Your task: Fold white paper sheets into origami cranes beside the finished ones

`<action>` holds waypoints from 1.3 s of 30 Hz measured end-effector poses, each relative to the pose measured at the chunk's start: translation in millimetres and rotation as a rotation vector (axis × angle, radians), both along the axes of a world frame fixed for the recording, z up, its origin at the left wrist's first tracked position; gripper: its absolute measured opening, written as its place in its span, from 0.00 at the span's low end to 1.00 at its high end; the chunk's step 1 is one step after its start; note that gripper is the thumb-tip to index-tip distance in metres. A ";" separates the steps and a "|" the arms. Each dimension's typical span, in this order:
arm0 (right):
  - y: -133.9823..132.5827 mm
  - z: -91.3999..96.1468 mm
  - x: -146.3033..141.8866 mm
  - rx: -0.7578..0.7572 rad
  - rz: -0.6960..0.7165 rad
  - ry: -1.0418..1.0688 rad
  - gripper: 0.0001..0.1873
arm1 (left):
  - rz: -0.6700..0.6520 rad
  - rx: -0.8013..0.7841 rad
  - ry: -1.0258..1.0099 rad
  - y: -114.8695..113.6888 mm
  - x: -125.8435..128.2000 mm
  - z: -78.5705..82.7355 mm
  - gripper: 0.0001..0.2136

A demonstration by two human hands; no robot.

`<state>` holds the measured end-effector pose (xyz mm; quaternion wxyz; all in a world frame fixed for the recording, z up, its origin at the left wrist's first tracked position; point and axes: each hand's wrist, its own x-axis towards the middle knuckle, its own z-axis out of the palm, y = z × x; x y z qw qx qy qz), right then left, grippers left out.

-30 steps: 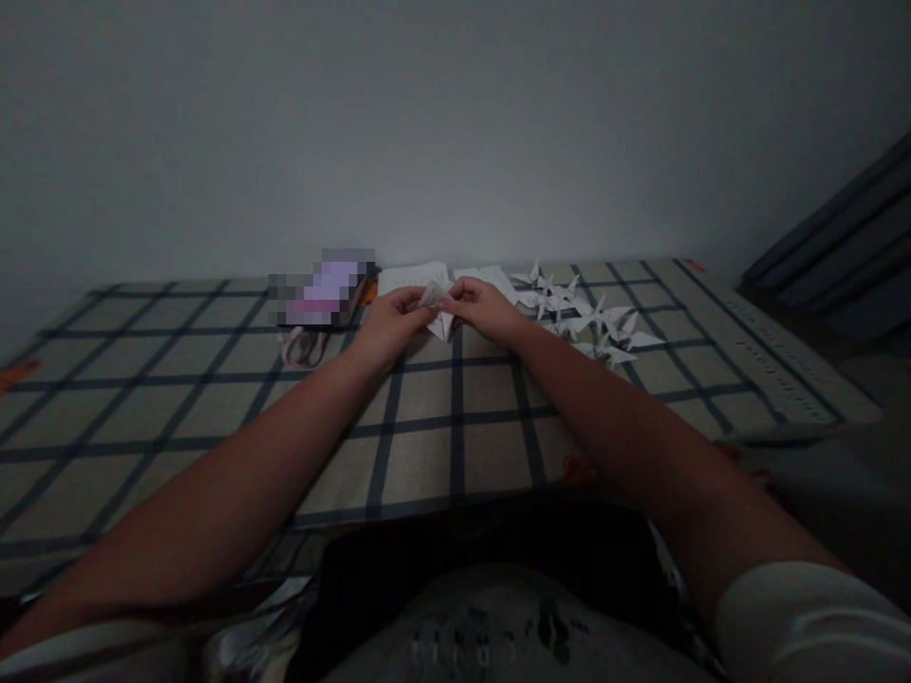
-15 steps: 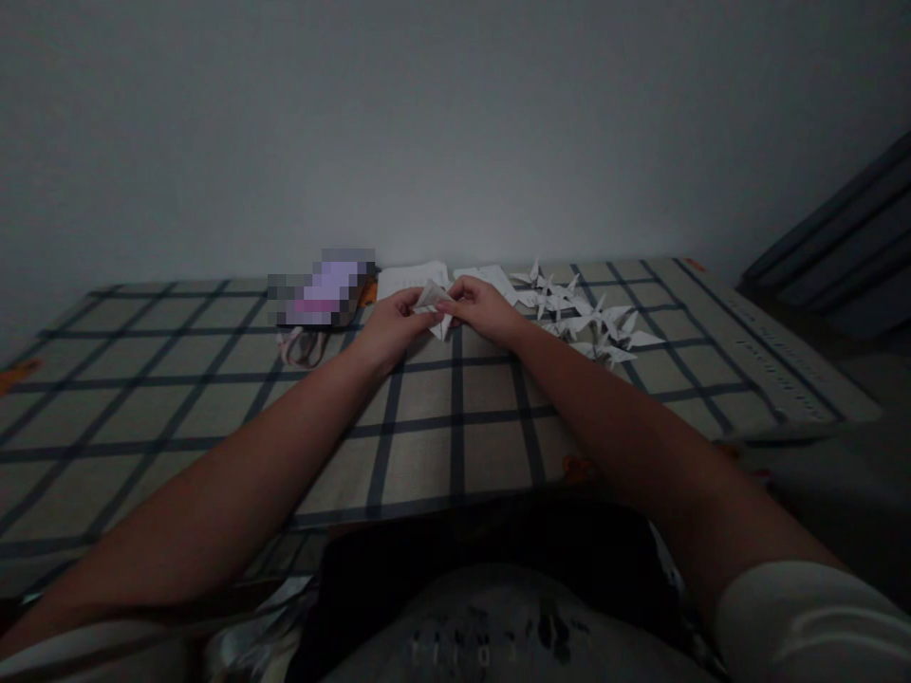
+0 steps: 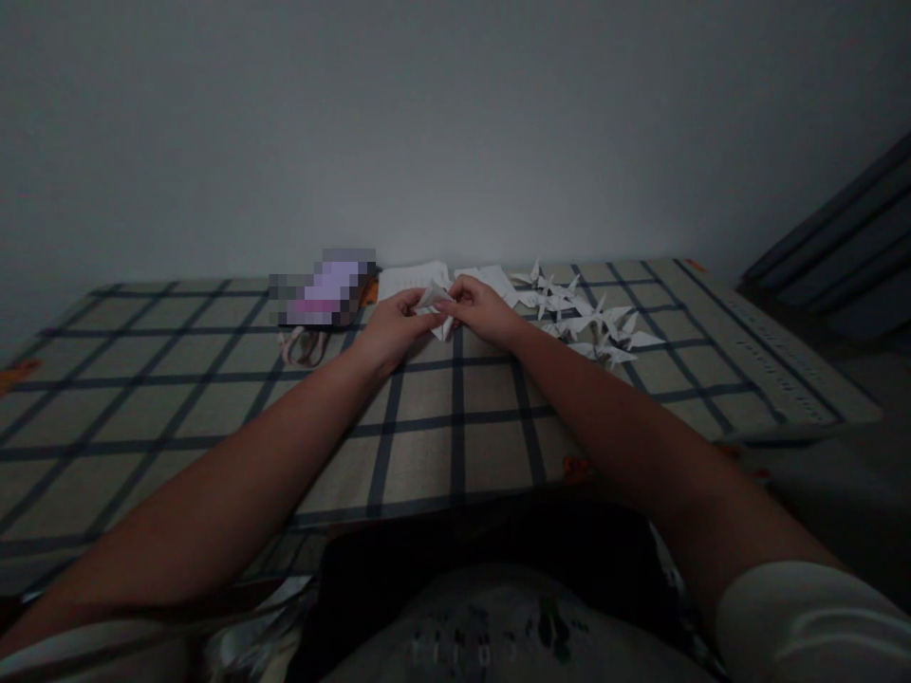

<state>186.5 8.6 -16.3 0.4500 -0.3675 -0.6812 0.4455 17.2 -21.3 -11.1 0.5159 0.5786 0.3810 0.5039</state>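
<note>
The fingers of our left hand (image 3: 394, 327) and right hand (image 3: 488, 311) pinch the folded paper (image 3: 434, 297). If we tug unevenly, a crease could skew or tear.

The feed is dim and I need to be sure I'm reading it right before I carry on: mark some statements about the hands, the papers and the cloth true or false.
1. The left hand and the right hand both hold one folded paper. True.
2. Several pointed paper shapes lie to the right of the right hand. True.
3. The cloth is plain, without any pattern. False: dark lines cross it in a grid.
4. White sheets lie beyond the hands, toward the wall. True.
5. The purple thing is to the right of the paper shapes. False: it lies to the left of both hands; its details are blurred.
</note>
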 end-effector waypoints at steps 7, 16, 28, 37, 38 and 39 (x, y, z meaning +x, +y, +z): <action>-5.6 8.4 0.7 -0.094 0.046 0.097 0.11 | 0.027 -0.074 -0.104 4.2 -1.4 2.1 0.20; 0.9 3.2 4.9 -0.144 0.081 0.144 0.11 | 0.022 -0.111 -0.158 4.2 0.2 2.9 0.22; -2.7 9.5 3.1 -0.112 0.036 0.125 0.11 | 0.086 -0.125 -0.145 1.9 2.1 3.5 0.31; -2.7 8.8 2.0 -0.115 -0.010 0.167 0.11 | 0.098 -0.172 -0.140 -0.2 3.2 4.0 0.34; -3.1 8.5 2.0 -0.130 -0.004 0.165 0.11 | 0.108 -0.162 -0.133 0.2 3.1 4.2 0.34; -3.4 8.2 2.2 -0.145 0.006 0.165 0.12 | 0.120 -0.152 -0.125 0.6 3.0 4.4 0.34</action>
